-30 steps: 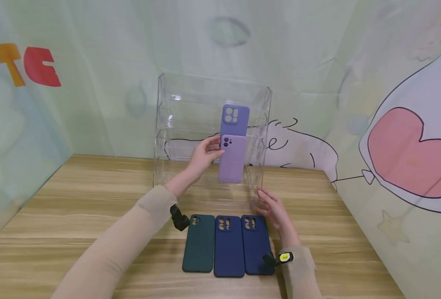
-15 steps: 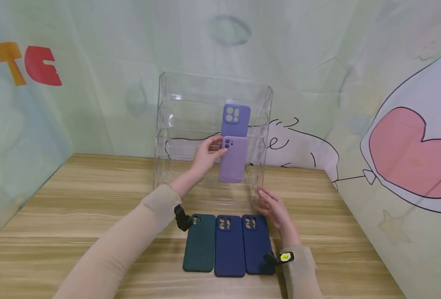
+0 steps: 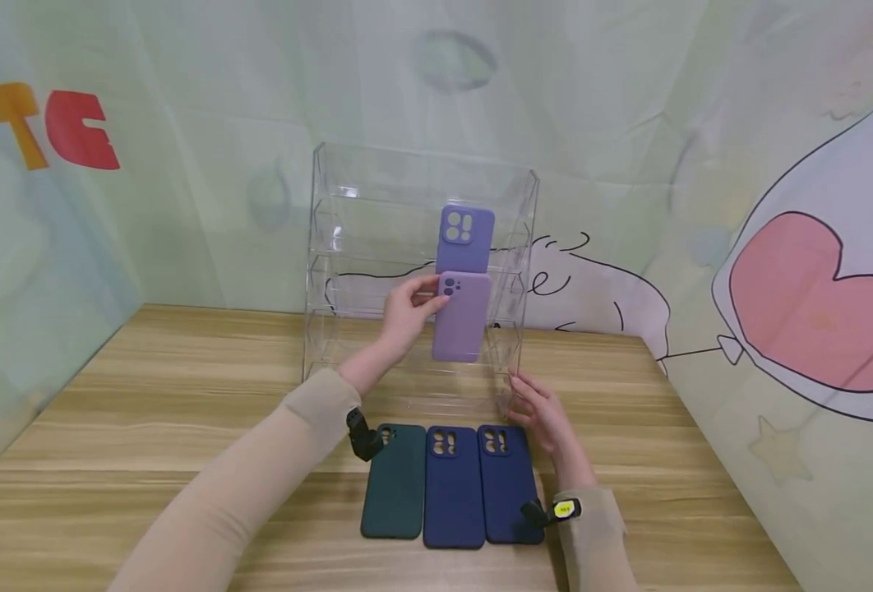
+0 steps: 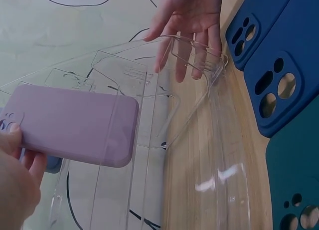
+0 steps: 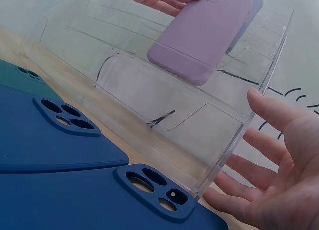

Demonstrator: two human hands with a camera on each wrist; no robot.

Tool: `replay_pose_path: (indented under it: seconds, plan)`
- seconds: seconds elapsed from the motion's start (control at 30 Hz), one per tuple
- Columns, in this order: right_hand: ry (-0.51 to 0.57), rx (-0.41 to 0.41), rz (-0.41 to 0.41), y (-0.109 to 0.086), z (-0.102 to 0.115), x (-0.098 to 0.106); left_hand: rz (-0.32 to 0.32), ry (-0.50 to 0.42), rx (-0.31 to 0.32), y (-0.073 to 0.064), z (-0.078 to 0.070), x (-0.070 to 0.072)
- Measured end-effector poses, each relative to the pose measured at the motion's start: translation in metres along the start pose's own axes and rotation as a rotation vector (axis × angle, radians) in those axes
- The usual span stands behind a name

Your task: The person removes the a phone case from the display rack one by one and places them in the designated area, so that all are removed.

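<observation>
A lilac phone case [image 3: 463,319] stands upright in a lower tier of the clear acrylic display rack [image 3: 377,177]. My left hand [image 3: 407,311] pinches its upper left edge beside the camera holes, thumb on the front face. Its lower end sits behind the tier's clear front lip in the left wrist view. Behind and above it, a purple phone case [image 3: 473,234] rests in a higher tier. My right hand [image 3: 542,411] touches the lower right side of the rack with fingers fairly straight and thumb apart, as the right wrist view shows [image 5: 284,165].
A dark green phone case [image 3: 394,485] and two navy phone cases, one in the middle [image 3: 454,493] and one at right [image 3: 509,493], lie in a row on the wooden table [image 3: 185,370] before the rack. A printed curtain [image 3: 222,99] hangs behind and along both sides.
The lilac case has sunk slightly, its top edge lower against the purple case. My left hand has shifted a little right with it. The right hand stays at the rack's side.
</observation>
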State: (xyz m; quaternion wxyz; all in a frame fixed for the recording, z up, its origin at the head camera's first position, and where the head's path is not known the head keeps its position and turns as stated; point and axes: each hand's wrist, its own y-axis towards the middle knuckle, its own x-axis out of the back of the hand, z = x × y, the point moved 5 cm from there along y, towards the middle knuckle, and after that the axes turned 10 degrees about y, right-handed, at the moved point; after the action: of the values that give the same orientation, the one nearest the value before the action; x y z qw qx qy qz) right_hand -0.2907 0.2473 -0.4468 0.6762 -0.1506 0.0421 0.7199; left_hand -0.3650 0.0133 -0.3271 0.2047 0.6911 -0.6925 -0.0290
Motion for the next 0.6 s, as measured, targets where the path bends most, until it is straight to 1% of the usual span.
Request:
replay_pose_path:
  seconds: [0.37,0.6]
  plan:
    - [0.01,-0.002,0.005,0.0005,0.0005,-0.0002,-0.027,-0.01,-0.005,0.0002,0.0029,0.0025]
    - [0.013,-0.005,0.009,0.0018,0.0,0.0002,-0.053,-0.012,0.005,-0.0008,0.0033,0.0062]
